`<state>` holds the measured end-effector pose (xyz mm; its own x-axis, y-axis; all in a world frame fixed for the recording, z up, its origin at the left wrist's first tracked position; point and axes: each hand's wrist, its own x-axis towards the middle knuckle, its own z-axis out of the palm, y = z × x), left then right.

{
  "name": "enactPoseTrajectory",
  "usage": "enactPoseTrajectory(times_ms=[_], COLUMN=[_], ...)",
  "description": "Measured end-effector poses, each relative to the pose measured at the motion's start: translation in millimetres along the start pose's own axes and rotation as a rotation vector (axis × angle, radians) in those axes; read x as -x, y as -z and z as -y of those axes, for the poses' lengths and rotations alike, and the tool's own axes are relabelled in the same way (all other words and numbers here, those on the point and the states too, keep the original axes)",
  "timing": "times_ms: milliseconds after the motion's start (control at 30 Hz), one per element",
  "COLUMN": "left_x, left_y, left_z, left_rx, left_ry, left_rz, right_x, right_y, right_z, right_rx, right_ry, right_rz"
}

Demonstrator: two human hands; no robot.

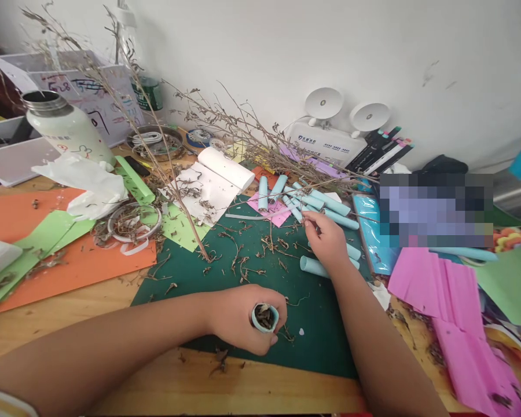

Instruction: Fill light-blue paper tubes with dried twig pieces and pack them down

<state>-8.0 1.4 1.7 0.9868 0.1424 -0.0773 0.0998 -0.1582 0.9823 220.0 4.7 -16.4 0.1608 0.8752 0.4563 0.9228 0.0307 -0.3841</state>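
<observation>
My left hand (243, 317) is closed around an upright light blue paper tube (264, 317) filled with dried plant bits, low over the dark green cutting mat (226, 289). My right hand (327, 240) reaches forward to a pile of light blue paper tubes (321, 202), its fingertips pinching at one of them near a thin dry twig. Another blue tube (313, 266) lies just under my right wrist. Dry branches (226, 124) spread across the table behind the mat.
A white bottle (65, 130) stands at far left beside crumpled white plastic (89, 182). Orange paper (82, 260) and green paper (47, 231) lie left, pink paper (451, 307) right. Markers (384, 147) and a white device (325, 142) sit by the wall.
</observation>
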Motion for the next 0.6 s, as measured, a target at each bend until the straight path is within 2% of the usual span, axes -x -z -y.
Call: enactPoseTrajectory(times_ms=[367,500,533,600], left_x=[0.2,-0.7,-0.8,-1.0], left_y=[-1.5,-1.3,-1.1,-0.7], left_z=[4.6,5.3,4.5,2.3], left_rx=[0.004,0.014,0.014,0.009], left_ry=[-0.025,-0.022,-0.013,0.017], left_rz=[-0.020,-0.010,-0.007,-0.001], right_x=[-3.4,-0.9,5.8,29.1], right_y=[4.9,32.5,41.8,59.4], right_z=[1.9,33.0,44.7,67.3], right_rx=[0.050,0.014,-0.029,-0.212], right_ry=[0.085,0.131,0.114,0.053], right_rz=[0.005,-0.090,-0.133,-0.110])
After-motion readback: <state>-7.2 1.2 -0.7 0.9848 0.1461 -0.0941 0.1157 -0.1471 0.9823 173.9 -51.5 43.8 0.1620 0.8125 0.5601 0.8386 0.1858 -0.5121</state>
